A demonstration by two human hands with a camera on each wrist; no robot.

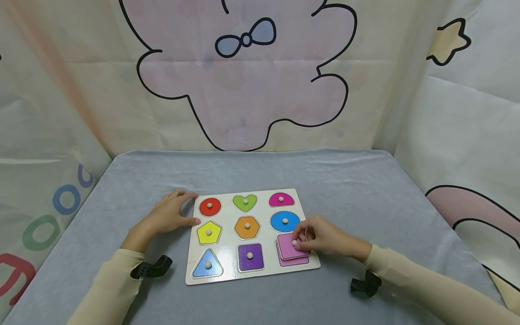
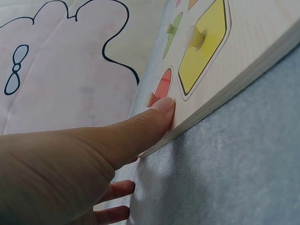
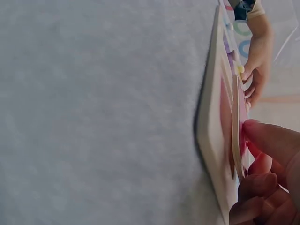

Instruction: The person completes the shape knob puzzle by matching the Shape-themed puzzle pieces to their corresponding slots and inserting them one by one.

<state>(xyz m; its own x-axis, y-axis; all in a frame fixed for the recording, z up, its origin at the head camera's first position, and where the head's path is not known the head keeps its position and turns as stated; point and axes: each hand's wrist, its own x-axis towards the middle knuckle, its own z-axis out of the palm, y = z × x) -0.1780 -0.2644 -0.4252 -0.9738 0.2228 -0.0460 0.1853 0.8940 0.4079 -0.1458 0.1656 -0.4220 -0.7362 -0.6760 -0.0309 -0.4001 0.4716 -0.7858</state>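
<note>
A wooden shape puzzle board [image 1: 227, 253] lies on the cloth, with knobbed pieces in several recesses. My left hand [image 1: 168, 214] is at the board's left edge. Its thumb [image 2: 154, 115] presses on the rim near the red circle piece [image 1: 210, 212], and a fingertip touches the far left corner. My right hand [image 1: 325, 237] pinches a pink puzzle piece [image 1: 287, 253] at its knob. The piece is slightly off-line over the pink-bottomed recess [image 1: 298, 262] at the near right corner. In the right wrist view, the piece [image 3: 236, 126] stands raised from the board.
Beside the pink piece lie the purple square [image 1: 245, 264] and the blue oval [image 1: 278, 224]. Grey cloth [image 1: 252, 302] covers the table around the board. Printed curtains [image 1: 260, 90] hang behind and at both sides. Dark straps [image 1: 151, 268] are on both wrists.
</note>
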